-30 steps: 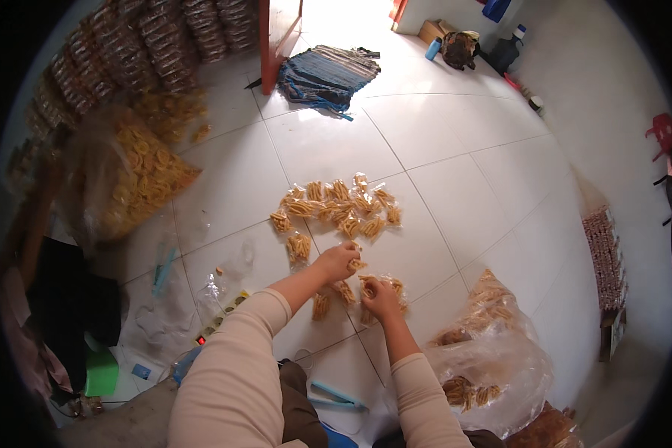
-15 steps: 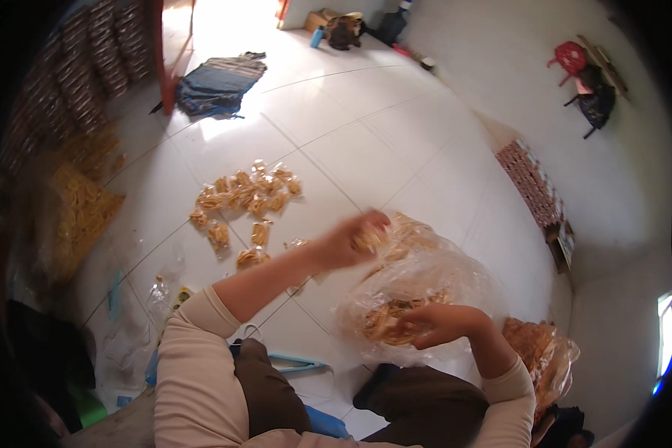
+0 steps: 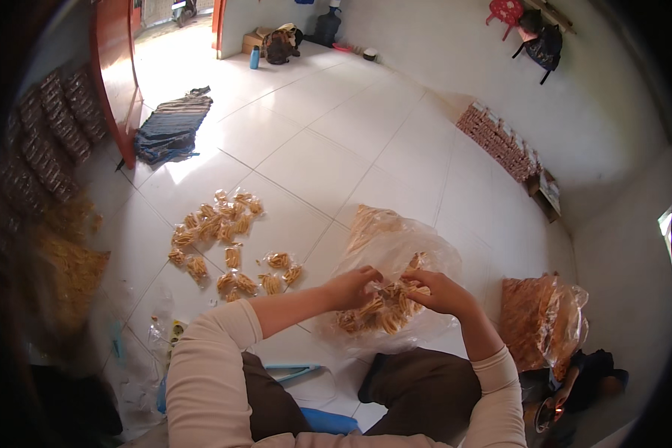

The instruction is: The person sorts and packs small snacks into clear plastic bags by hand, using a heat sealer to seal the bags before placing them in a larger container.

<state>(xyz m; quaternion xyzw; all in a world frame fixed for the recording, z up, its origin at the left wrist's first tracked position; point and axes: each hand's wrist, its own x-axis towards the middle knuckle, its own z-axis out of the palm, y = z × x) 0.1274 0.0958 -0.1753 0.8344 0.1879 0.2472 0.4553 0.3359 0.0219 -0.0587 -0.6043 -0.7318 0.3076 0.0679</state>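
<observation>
I sit on a white tiled floor. A large clear plastic bag (image 3: 396,254) full of small packets of tan snack sticks lies in front of my knees. My left hand (image 3: 353,287) and my right hand (image 3: 439,291) both reach into its mouth, fingers closed around small snack packets (image 3: 384,310) inside. To the left, several small filled snack packets (image 3: 220,239) lie scattered on the tiles, about a forearm's length from my left hand.
A second bulging bag of snacks (image 3: 541,321) sits at my right. Stacked snack packs (image 3: 500,142) line the far wall. Large snack bags (image 3: 48,261) pile at the left. A folded striped cloth (image 3: 170,131) lies by a red door frame (image 3: 116,82).
My view swung right from the scattered packets to the big clear bag. Both hands left the floor packets and moved into the bag's mouth.
</observation>
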